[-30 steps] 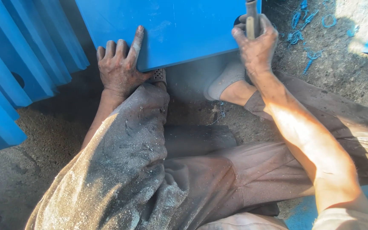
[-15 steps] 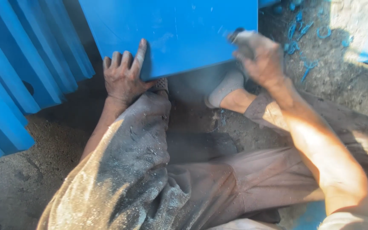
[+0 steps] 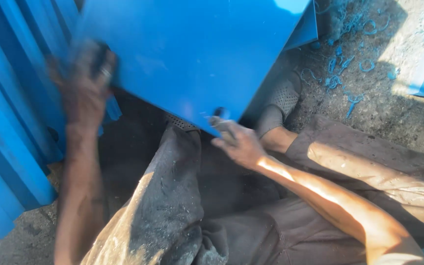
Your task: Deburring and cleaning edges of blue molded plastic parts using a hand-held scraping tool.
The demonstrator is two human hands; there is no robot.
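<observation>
Blue metal panel [image 3: 192, 54] is tilted up over the knees, held at two spots. Left hand [image 3: 85, 86] is blurred, fingers curled around the panel's left edge. Right hand [image 3: 239, 142] sits at the bottom edge, fingers closed on a small dark tool [image 3: 220, 120] touching the panel, can't tell what kind. Blue shavings [image 3: 344, 73] lie on the ground well past the right fingers.

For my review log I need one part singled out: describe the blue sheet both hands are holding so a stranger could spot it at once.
Start at the stack of ribbed blue metal panels along the left edge. Just right of it, above the person's knees, a large flat blue metal sheet fills the upper middle, gripped by the left hand at its left edge and the right hand at its lower corner. Unlike the ribbed panels, it is smooth and tilted.
</observation>
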